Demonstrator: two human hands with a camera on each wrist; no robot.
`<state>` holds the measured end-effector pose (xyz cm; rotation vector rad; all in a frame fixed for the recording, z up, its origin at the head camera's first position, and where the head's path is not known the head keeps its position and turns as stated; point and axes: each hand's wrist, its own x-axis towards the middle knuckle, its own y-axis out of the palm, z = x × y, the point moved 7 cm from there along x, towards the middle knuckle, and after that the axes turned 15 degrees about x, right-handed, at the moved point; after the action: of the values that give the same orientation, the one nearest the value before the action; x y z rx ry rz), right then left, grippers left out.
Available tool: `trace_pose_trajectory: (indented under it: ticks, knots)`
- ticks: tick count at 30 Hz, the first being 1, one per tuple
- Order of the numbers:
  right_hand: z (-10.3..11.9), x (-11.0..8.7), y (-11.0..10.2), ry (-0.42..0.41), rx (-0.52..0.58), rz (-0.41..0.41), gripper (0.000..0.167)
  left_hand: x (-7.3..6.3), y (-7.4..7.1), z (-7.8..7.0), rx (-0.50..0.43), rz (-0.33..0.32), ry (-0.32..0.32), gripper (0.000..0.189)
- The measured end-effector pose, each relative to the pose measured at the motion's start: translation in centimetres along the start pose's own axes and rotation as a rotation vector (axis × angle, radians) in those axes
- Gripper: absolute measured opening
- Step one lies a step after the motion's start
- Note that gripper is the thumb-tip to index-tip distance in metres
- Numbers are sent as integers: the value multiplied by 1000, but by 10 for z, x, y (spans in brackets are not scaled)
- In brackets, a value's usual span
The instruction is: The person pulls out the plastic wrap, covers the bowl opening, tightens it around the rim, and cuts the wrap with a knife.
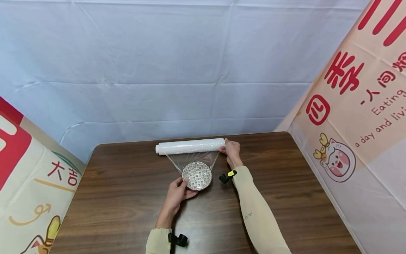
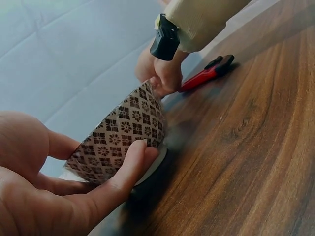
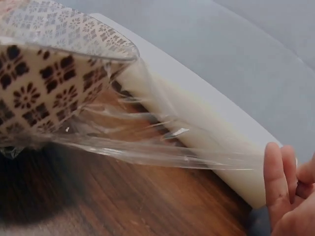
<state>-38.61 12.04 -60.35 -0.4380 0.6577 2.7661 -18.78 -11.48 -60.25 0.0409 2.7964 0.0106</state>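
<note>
My left hand [image 1: 179,195] grips a patterned bowl [image 2: 120,130] by its side, thumb near the rim and fingers underneath. Clear cling film [image 3: 147,142] lies stretched over the bowl's mouth and runs back, gathered and creased, to a white roll of cling film [image 1: 190,146]. The roll lies along the table's far edge. At its right end, my right hand [image 1: 232,150] holds the roll, with curled fingers [image 3: 278,174] showing there in the right wrist view. In the left wrist view the bowl is tilted, its pale foot close over the table.
A red and black tool [image 2: 209,73], shaped like a utility knife, shows beside my right hand in the left wrist view. The brown wooden table [image 1: 127,197] meets a pale cloth backdrop [image 1: 158,70] at the back. Printed banners [image 1: 364,116] hang on both sides.
</note>
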Motion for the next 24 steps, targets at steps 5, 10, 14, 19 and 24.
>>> trace_pose_trajectory:
  ticks: [5, 10, 14, 19, 24]
  knots:
    - [-1, 0, 0, -2, 1, 10, 50, -2, -1, 1, 8, 7, 0, 50]
    - [0, -1, 0, 43, -63, 46, 50, -4, -3, 2, 12, 5, -10, 54]
    - [4, 0, 1, 92, -164, 111, 37, -5, -5, 2, 8, -3, -18, 57]
    - [8, 4, -2, 145, -221, 117, 32, -6, -5, 2, 15, 1, -26, 59]
    - [9, 2, -2, 129, -168, 41, 20, -6, -2, 2, 19, 17, -24, 57]
